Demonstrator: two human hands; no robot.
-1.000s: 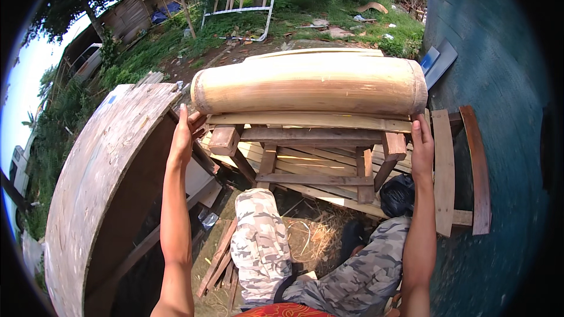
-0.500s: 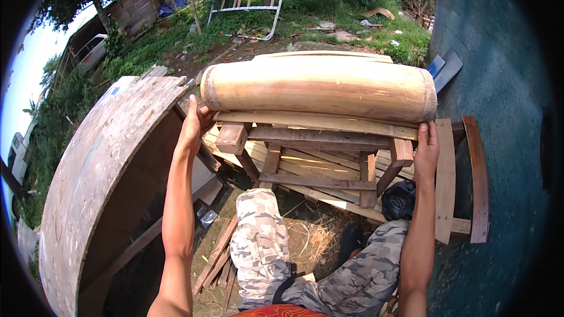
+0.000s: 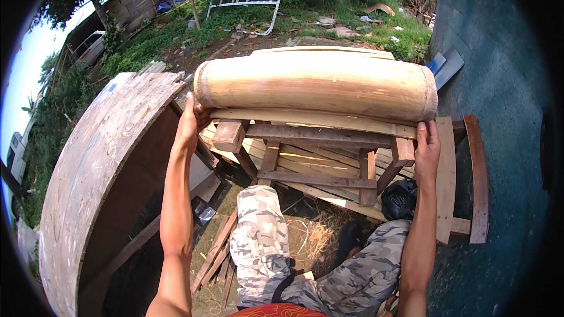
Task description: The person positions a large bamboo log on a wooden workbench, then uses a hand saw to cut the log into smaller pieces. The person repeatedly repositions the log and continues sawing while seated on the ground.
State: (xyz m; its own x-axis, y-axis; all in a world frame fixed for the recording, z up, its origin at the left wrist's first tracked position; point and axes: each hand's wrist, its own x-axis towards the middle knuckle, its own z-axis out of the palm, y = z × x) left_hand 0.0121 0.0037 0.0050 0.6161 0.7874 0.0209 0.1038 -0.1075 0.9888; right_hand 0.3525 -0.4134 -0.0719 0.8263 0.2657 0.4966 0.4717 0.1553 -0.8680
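Note:
A thick, pale bamboo section (image 3: pixel 317 88) lies crosswise on a low wooden bench (image 3: pixel 317 136). My left hand (image 3: pixel 191 122) grips it by its lower left end, thumb pointing up and fingers curled beneath. At the lower right end my right hand (image 3: pixel 427 141) is closed with its fingertips against the bamboo's edge. A thin flat slat (image 3: pixel 317 118) runs along the bench's near edge, just under the bamboo, its ends close to both hands. Behind the bamboo, the edges of more pale strips (image 3: pixel 323 52) show. The underside of the bamboo is hidden.
On the left stands a large weathered board (image 3: pixel 100 158); a blue-green wall (image 3: pixel 493 141) rises on the right. Upright planks (image 3: pixel 445 182) stand beside my right forearm. A black plastic bag (image 3: pixel 399 198) sits under the bench, and wood sticks (image 3: pixel 214 258) lie by my leg.
The bamboo's left end has shifted slightly left and away from me, along with my left hand. The right end and my right hand are almost where they were.

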